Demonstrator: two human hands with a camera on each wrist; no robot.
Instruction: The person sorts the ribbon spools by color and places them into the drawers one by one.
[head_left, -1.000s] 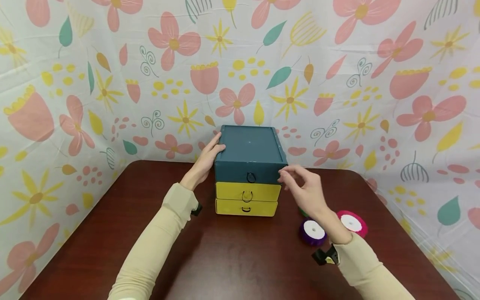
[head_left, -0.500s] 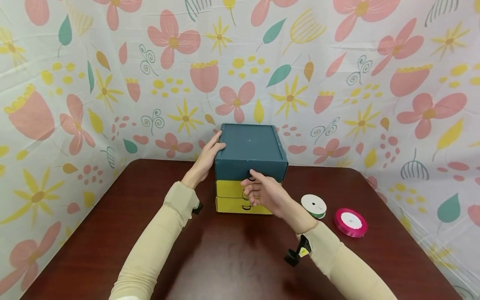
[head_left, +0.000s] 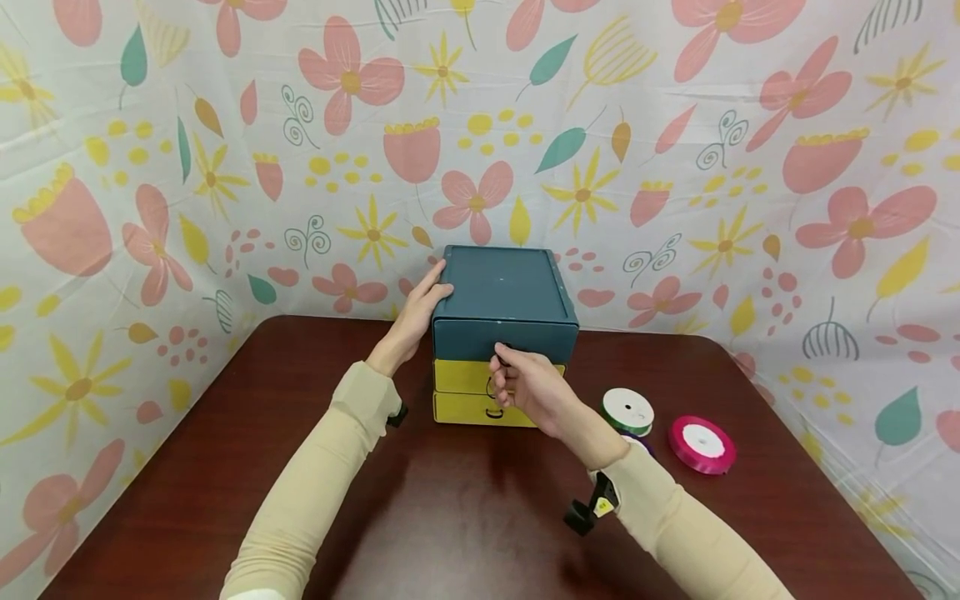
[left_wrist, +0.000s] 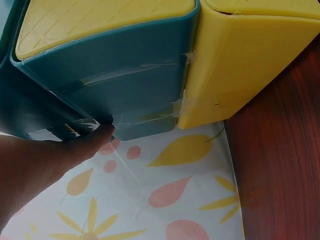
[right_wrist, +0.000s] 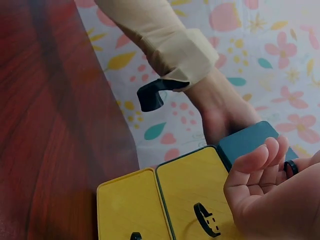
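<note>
A small drawer cabinet (head_left: 501, 287) has a dark teal top and top drawer, with two yellow drawers (head_left: 467, 408) below. My left hand (head_left: 411, 327) lies along its upper left side, fingers straight and thumb over the top edge. In the left wrist view that hand (left_wrist: 47, 167) touches the teal side wall. My right hand (head_left: 536, 387) is at the front of the top drawer, pinching its black ring handle (right_wrist: 290, 169), the fingers curled below. The middle drawer's ring pull (right_wrist: 204, 220) hangs beside the right hand (right_wrist: 280, 202). All drawers are closed.
To the right on the dark wooden table (head_left: 450, 517) lie a green ribbon spool (head_left: 628, 408), a pink ribbon spool (head_left: 702, 444) and a purple one (head_left: 643, 443), mostly hidden by the right forearm. A flowered cloth (head_left: 480, 125) hangs behind the table.
My right hand has moved left from the cabinet's right front corner to the top drawer's handle, uncovering the green spool. The left hand has stayed on the cabinet's side.
</note>
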